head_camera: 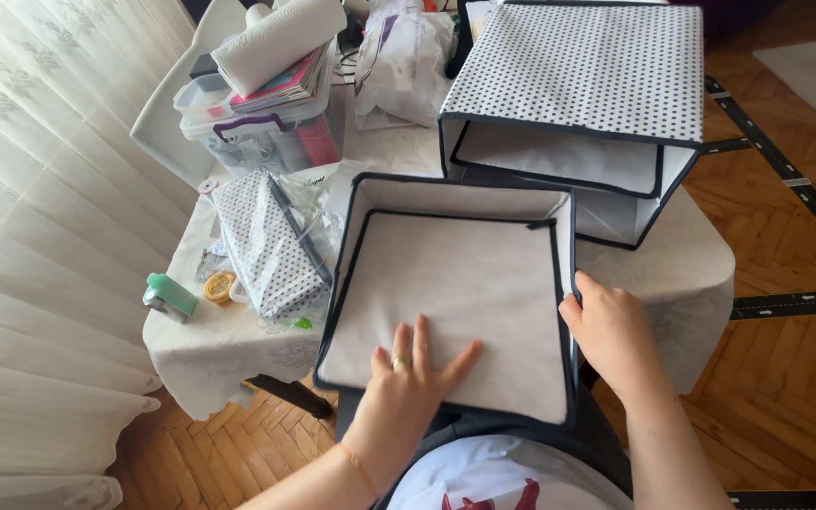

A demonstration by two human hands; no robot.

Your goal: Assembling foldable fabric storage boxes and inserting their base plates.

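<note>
Left hand (406, 368) flat, fingers spread, pressing the panel (455, 302) inside the box (356, 203); right hand (611, 326) grips the box's right wall beside it.

Two hands: left (406, 370), right (611, 326); two fabric boxes: near (455, 283), far (578, 76).

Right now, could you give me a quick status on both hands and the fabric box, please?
Left hand flat on the base panel inside the open fabric box. Right hand gripping its right wall. Second dotted box directly behind, touching or nearly.
</note>
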